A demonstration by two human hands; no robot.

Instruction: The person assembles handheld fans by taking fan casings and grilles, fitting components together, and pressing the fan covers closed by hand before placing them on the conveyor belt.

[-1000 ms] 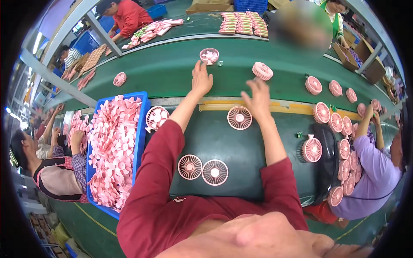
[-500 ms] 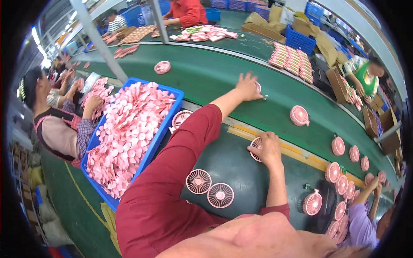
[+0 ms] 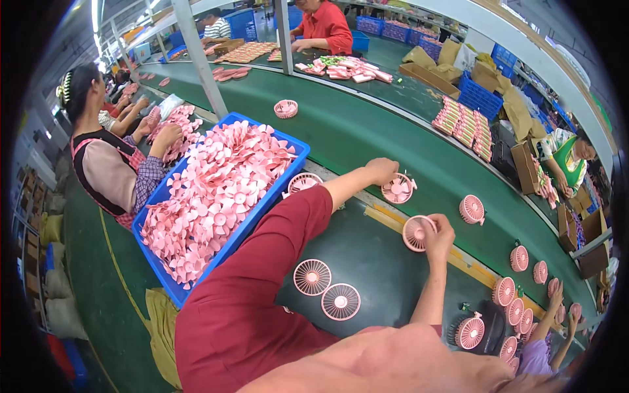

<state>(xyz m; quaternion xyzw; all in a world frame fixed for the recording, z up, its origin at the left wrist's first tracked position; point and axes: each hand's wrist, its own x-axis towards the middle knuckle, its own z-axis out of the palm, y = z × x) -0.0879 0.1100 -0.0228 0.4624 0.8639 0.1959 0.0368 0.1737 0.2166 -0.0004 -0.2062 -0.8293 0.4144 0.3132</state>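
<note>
Left hand [image 3: 382, 170]: arm stretched forward and inward, palm down, wrist bent over the near side of the belt [image 3: 367, 131]. Fingers curl onto the upper left rim of a pink fan [image 3: 398, 189], grasping it; fingertips partly hidden. The fan's face is toward the camera, blades visible inside.

Right hand [image 3: 441, 237]: forearm rises from the lower edge, elbow bent. Thumb lies across the face of a pink grille [image 3: 414, 234], other fingers behind its right side; grasp closed on it. Grille is tilted, held near the yellow strip [image 3: 386, 221], below and right of the fan, the two apart.

Edges: the strip runs along the border between belt and bench [image 3: 386, 281]. Tray [image 3: 303, 154], blue, stands left of the left forearm, its right wall near the maroon sleeve [image 3: 262, 255]. Between the loose grilles and the right forearm there is room, green bench top showing; more between the held fan and the next fan [image 3: 472, 209] on the belt.

Counts: tray, 1; blades [image 3: 216, 196] in it, heaped, too many to count. Loose grilles on bench, 2, upper [image 3: 312, 277] and lower [image 3: 341, 302], edge to edge. Fan between tray and left forearm [image 3: 304, 182], 1. Fan far up the belt [image 3: 285, 109], 1. Fan at lower right of bench [image 3: 470, 333], 1. Cluster [image 3: 503, 291] at the right end: at least 4, overlapping, exact number unclear
</note>
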